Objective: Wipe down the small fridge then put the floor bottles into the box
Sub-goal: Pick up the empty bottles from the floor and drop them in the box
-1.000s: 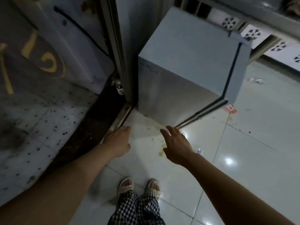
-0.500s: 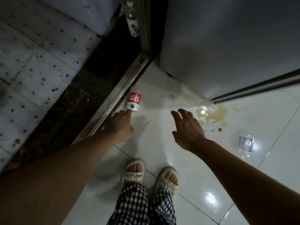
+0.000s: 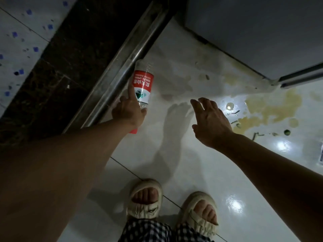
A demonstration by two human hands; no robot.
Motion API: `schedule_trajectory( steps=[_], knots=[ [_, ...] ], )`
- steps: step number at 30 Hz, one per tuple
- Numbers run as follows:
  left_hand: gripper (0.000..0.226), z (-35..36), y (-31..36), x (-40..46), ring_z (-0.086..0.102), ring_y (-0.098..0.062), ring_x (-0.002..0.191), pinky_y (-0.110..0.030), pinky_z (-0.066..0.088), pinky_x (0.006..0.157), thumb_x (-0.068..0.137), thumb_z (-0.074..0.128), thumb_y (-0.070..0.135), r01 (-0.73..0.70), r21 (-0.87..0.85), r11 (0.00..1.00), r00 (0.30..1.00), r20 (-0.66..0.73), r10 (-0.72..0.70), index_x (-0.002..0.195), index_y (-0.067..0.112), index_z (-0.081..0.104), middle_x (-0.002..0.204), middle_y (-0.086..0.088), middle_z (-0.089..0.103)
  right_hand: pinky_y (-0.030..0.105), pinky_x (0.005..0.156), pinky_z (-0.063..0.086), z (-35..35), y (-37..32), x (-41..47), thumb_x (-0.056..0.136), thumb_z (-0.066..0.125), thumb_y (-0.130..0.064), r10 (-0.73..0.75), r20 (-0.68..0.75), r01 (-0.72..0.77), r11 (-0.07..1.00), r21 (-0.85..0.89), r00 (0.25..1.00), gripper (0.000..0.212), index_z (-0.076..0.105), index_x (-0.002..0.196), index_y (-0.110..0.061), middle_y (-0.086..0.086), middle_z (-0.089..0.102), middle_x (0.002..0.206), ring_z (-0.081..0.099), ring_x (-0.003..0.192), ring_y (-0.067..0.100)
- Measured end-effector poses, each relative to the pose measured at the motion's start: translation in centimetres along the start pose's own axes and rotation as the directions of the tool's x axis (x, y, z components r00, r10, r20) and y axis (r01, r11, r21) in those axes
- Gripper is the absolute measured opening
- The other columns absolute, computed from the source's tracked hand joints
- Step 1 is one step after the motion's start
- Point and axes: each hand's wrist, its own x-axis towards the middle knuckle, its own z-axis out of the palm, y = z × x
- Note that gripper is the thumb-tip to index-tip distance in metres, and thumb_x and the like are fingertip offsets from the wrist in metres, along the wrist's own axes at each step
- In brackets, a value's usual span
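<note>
The clear plastic water bottle with a red label [image 3: 142, 85] lies left of centre frame on the glossy white floor [image 3: 183, 172], against the metal door track [image 3: 120, 67]. The left hand [image 3: 129, 110] touches it, index finger along the label; whether the other fingers grip is hidden. The right hand [image 3: 209, 119] hovers spread, empty. Best to wrap the body fully before lifting, avoiding the yellow spill [image 3: 272, 105].

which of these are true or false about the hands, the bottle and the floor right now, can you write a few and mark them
1. The bottle with the red label lies on its side beside the metal door track. True.
2. The right hand grips the bottle. False: it hangs open above the tile, holding nothing.
3. The left hand is at the bottle, forefinger along its label. True.
4. A yellowish spill stains the floor near the fridge corner. True.
5. The person stands barefoot. False: both feet wear cream slippers.
</note>
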Motion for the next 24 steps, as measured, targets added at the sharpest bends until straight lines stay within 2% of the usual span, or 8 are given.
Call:
schedule_trajectory(
  steps=[5, 9, 19, 24],
  knots=[
    [0.097, 1.3, 0.7, 0.7, 0.042, -0.039, 0.126, -0.05, 0.038, 0.102, 0.084, 0.067, 0.029, 0.068, -0.075, 0.995, 0.998, -0.008, -0.069, 0.149, 0.019, -0.003, 0.145, -0.02, 0.031, 0.036, 0.105, 0.033, 1.3, 0.2, -0.3, 0.088, 0.057, -0.012, 0.007, -0.007, -0.007, 1.0, 0.031, 1.0, 0.071, 0.02, 0.148, -0.01, 0.014, 0.027, 0.148, 0.029, 0.133, 0.031],
    [0.094, 0.0, 2.4, -1.7, 0.047, -0.04, 0.12, -0.05, 0.042, 0.098, 0.083, 0.067, 0.027, 0.051, -0.113, 0.992, 0.997, 0.068, -0.043, 0.149, 0.018, 0.0, 0.141, -0.02, 0.036, 0.034, 0.103, 0.034, -0.1, 0.4, -3.0, 0.088, 0.058, -0.012, 0.042, 0.0, -0.042, 0.998, 0.049, 0.999, 0.071, 0.02, 0.148, -0.01, 0.014, 0.028, 0.148, 0.03, 0.133, 0.03],
    [0.089, -6.1, 9.9, -14.5, 0.056, -0.034, 0.105, -0.049, 0.048, 0.091, 0.083, 0.067, 0.033, -0.209, -0.046, 0.977, 0.931, 0.297, 0.213, 0.145, 0.024, 0.004, 0.126, -0.016, 0.048, 0.036, 0.102, 0.036, -7.6, 2.5, -15.4, 0.088, 0.057, -0.012, 0.264, -0.036, -0.257, 0.955, 0.148, 0.964, 0.066, 0.024, 0.145, -0.012, 0.013, 0.031, 0.146, 0.032, 0.131, 0.029],
    [0.085, -7.7, 14.4, -19.8, 0.058, -0.031, 0.099, -0.046, 0.049, 0.088, 0.08, 0.068, 0.035, -0.321, -0.021, 0.947, 0.883, 0.354, 0.307, 0.142, 0.024, 0.01, 0.123, -0.012, 0.051, 0.035, 0.099, 0.036, -9.4, 6.0, -22.4, 0.088, 0.054, -0.01, 0.399, -0.039, -0.386, 0.904, 0.186, 0.916, 0.063, 0.025, 0.145, -0.01, 0.013, 0.031, 0.146, 0.034, 0.128, 0.029]
  ],
)
